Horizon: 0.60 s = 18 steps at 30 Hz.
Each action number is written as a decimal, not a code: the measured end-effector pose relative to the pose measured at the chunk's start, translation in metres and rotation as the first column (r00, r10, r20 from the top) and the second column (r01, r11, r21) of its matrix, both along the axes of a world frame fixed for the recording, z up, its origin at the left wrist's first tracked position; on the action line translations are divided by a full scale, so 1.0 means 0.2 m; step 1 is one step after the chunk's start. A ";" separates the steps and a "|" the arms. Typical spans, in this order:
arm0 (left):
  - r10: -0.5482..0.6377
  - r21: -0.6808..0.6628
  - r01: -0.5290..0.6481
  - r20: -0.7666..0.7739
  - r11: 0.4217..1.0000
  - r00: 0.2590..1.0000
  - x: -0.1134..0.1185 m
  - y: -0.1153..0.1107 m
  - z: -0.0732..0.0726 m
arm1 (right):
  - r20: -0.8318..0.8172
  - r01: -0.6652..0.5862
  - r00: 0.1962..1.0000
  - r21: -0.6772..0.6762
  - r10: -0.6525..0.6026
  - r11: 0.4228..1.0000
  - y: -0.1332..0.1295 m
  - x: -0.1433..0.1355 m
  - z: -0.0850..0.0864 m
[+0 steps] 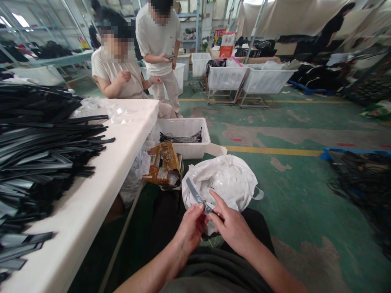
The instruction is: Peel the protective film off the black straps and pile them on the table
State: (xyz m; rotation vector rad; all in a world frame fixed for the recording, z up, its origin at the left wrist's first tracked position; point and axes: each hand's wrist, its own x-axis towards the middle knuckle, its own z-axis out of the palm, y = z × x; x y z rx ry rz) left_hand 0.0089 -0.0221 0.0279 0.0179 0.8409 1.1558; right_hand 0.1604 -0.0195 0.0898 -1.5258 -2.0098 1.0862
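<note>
Both hands meet over my lap on a narrow grey strip (195, 193) that sticks up and to the left. My left hand (190, 231) pinches the strip's lower end with its fingertips. My right hand (231, 226) grips the same end from the right, index finger stretched along it. Just behind the hands sits a white plastic bag (227, 179) on the floor, its mouth open. A large heap of black strips (39, 150) lies on the white table (100, 195) to my left.
A white bin (186, 140) holding black strips and a torn brown carton (163, 165) stand on the green floor beside the table. Two people are at the table's far end. White carts (250, 79) stand further back. Dark piles (363, 179) lie at right.
</note>
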 end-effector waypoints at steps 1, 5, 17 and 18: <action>0.048 0.022 -0.047 -0.038 0.999 0.998 -0.04 0.02 0.01 | -0.026 -0.018 1.000 -0.005 0.018 1.000 0.00 0.02 0.02; 0.167 0.051 -0.163 -0.107 0.985 0.980 -0.15 0.06 0.05 | -0.065 -0.017 0.998 -0.023 0.015 1.000 -0.05 0.09 0.08; 0.136 0.075 -0.133 -0.042 0.988 0.990 -0.15 0.07 0.14 | -0.053 -0.027 0.998 0.051 0.030 0.998 -0.02 0.12 0.16; 0.120 0.074 -0.116 -0.041 0.990 0.992 -0.14 0.07 0.15 | -0.043 -0.020 0.999 0.057 0.023 0.998 -0.02 0.13 0.17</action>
